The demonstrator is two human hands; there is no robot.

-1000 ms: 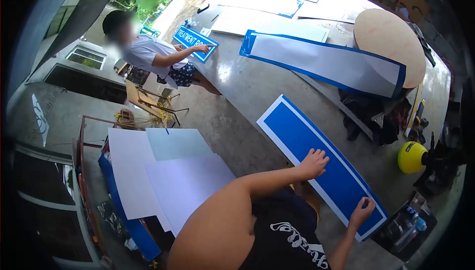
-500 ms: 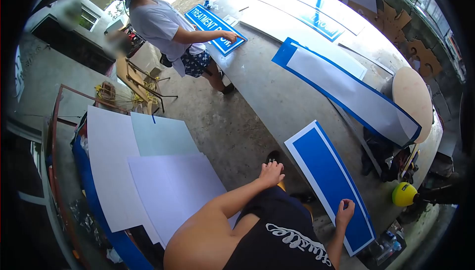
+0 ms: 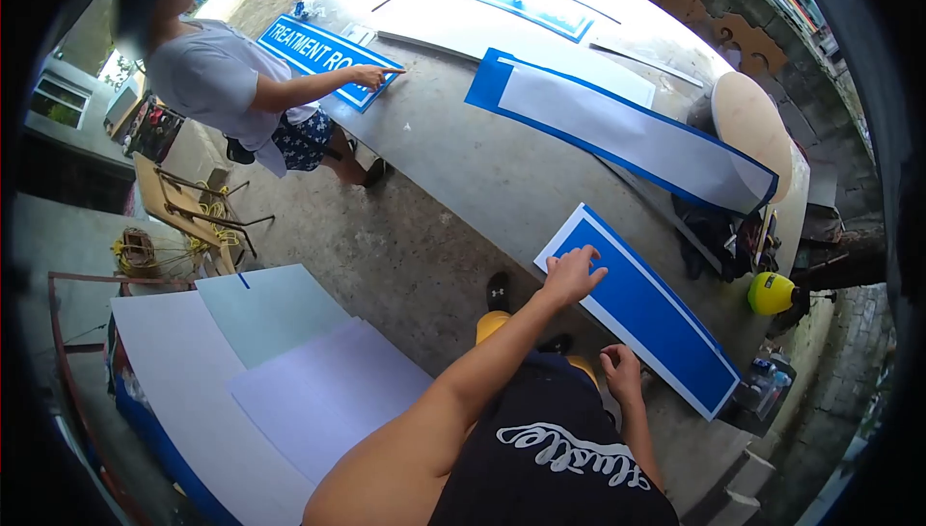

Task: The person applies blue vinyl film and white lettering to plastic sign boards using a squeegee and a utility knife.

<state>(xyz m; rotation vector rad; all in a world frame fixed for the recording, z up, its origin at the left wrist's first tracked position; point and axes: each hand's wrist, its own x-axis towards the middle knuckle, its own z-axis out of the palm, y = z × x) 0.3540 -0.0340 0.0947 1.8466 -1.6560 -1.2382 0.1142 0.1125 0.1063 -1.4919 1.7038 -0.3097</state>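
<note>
A blue sign panel with a white border (image 3: pixel 641 309) lies on the near edge of the table. My left hand (image 3: pixel 574 275) is over its left end, fingers apart, with nothing held. Beside the panel's near long edge is my right hand (image 3: pixel 622 372), fingers loosely bent and nothing visible in them. Farther up the table lies a long blue strip partly covered by a white sheet (image 3: pixel 617 126).
A person in a white shirt (image 3: pixel 207 73) points at a blue "TREATMENT ROOM" sign (image 3: pixel 309 49). Large pale sheets (image 3: pixel 289 381) lie at the lower left. A round board (image 3: pixel 752 131) and a yellow-green round object (image 3: pixel 772 293) are at the right.
The view has swung, shifting the table leftward. My left hand has moved over the sign panel's left end. My right hand has moved off the panel's surface to its near side.
</note>
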